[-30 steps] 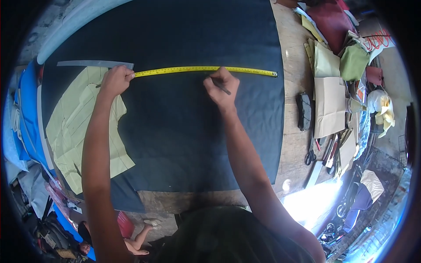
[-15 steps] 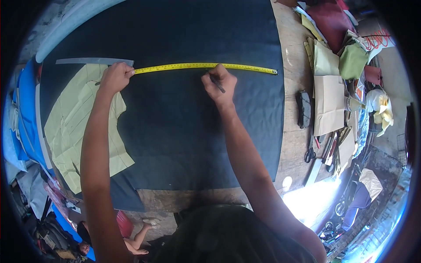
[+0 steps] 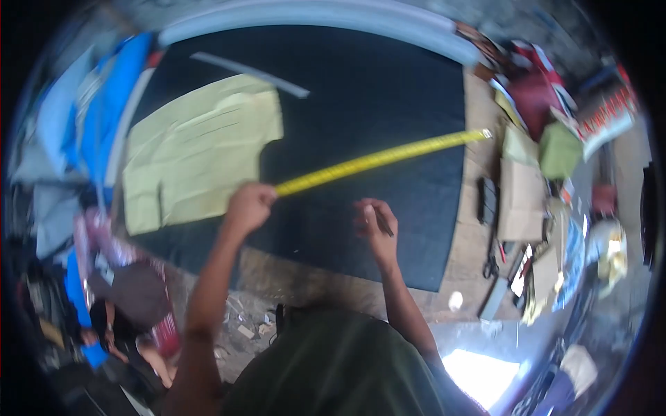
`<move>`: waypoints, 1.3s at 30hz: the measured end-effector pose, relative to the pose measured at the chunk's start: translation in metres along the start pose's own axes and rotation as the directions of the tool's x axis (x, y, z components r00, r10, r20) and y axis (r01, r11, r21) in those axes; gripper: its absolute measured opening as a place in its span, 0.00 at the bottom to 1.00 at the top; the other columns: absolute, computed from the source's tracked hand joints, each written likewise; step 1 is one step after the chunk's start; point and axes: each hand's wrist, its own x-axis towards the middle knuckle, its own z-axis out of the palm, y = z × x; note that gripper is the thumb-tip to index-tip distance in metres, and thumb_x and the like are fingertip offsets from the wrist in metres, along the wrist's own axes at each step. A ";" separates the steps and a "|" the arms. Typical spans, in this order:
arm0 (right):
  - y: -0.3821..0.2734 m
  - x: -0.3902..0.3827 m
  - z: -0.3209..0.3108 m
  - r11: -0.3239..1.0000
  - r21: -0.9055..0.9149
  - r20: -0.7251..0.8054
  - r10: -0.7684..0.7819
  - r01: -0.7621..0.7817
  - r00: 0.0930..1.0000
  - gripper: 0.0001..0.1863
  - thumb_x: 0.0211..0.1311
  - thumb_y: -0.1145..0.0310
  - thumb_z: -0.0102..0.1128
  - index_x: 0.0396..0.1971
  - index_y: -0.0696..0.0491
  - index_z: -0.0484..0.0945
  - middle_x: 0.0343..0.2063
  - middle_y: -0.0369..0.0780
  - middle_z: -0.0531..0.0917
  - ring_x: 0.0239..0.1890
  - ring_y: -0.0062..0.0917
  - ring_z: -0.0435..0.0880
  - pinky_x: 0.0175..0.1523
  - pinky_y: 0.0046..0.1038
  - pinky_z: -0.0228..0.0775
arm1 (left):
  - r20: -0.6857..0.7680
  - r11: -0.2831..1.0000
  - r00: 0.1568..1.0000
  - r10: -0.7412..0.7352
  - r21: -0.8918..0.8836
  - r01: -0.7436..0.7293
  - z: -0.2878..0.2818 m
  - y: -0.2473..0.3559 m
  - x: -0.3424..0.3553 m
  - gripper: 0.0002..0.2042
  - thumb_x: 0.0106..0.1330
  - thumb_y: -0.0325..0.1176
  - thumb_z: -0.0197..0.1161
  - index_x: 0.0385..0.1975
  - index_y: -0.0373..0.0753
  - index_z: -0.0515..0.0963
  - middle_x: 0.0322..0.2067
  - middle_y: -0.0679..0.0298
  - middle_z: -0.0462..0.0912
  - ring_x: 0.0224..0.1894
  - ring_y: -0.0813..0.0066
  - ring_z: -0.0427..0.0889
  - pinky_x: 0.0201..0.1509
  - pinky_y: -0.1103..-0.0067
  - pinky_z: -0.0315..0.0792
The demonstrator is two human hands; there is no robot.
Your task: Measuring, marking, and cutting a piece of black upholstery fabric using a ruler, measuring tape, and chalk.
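Across the dark fabric (image 3: 374, 83) on the table stretches a yellow tape measure (image 3: 388, 158), its metal-tipped end past the fabric's right edge. My left hand (image 3: 250, 206) is closed around the tape's other end, beside the lower right edge of a pale yellow paper pattern (image 3: 198, 156). Below the tape, over the fabric, my right hand (image 3: 381, 225) keeps a dark pen (image 3: 383, 223) between its fingers, somewhat blurred. A grey ruler (image 3: 250, 73) lies slanted on the fabric, above the pattern's upper edge.
Along the table's right side lie a black case (image 3: 488, 201), brown folded paper (image 3: 522, 201), scissors (image 3: 490, 265) and a grey flat block (image 3: 493, 299). A pale roll (image 3: 319, 15) borders the far edge. Another person (image 3: 132, 343) is at the lower left.
Both hands have come nearer to me, away from the ruler. The tape now slants up to the right and reaches beyond the fabric. My view has shifted and turned.
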 end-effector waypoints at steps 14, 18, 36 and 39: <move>0.083 -0.029 0.350 0.952 -0.261 0.405 -0.040 0.158 0.914 0.07 0.61 0.75 0.69 0.37 0.58 0.82 0.21 0.41 0.83 0.19 0.24 0.80 0.27 0.25 0.74 | 0.178 0.533 0.728 -0.663 -0.571 0.624 0.032 -0.179 -0.399 0.13 0.71 0.37 0.59 0.31 0.33 0.85 0.21 0.60 0.82 0.22 0.67 0.74 0.30 0.68 0.70; 0.110 0.009 0.458 0.854 -0.350 0.412 -0.229 0.385 0.882 0.07 0.56 0.73 0.72 0.34 0.54 0.83 0.19 0.37 0.82 0.19 0.27 0.80 0.29 0.29 0.73 | 0.127 0.507 0.693 -0.709 -0.591 0.627 0.006 -0.258 -0.412 0.12 0.70 0.35 0.60 0.33 0.35 0.87 0.21 0.58 0.83 0.22 0.65 0.75 0.30 0.69 0.71; 0.196 0.170 0.742 0.133 -0.403 0.803 -0.424 0.906 0.419 0.21 0.68 0.60 0.63 0.57 0.50 0.71 0.65 0.44 0.77 0.74 0.51 0.67 0.74 0.54 0.56 | -0.172 0.512 0.484 -0.858 -0.216 0.831 -0.147 -0.467 -0.265 0.10 0.67 0.35 0.63 0.34 0.38 0.90 0.29 0.45 0.87 0.32 0.39 0.86 0.38 0.53 0.79; 0.195 0.164 0.742 0.173 -0.356 0.800 -0.451 0.918 0.395 0.27 0.70 0.49 0.62 0.59 0.49 0.69 0.72 0.42 0.72 0.78 0.49 0.62 0.76 0.59 0.50 | -0.155 0.516 0.493 -0.856 -0.187 0.836 -0.151 -0.467 -0.266 0.10 0.67 0.35 0.63 0.33 0.39 0.90 0.28 0.44 0.87 0.32 0.39 0.86 0.37 0.54 0.80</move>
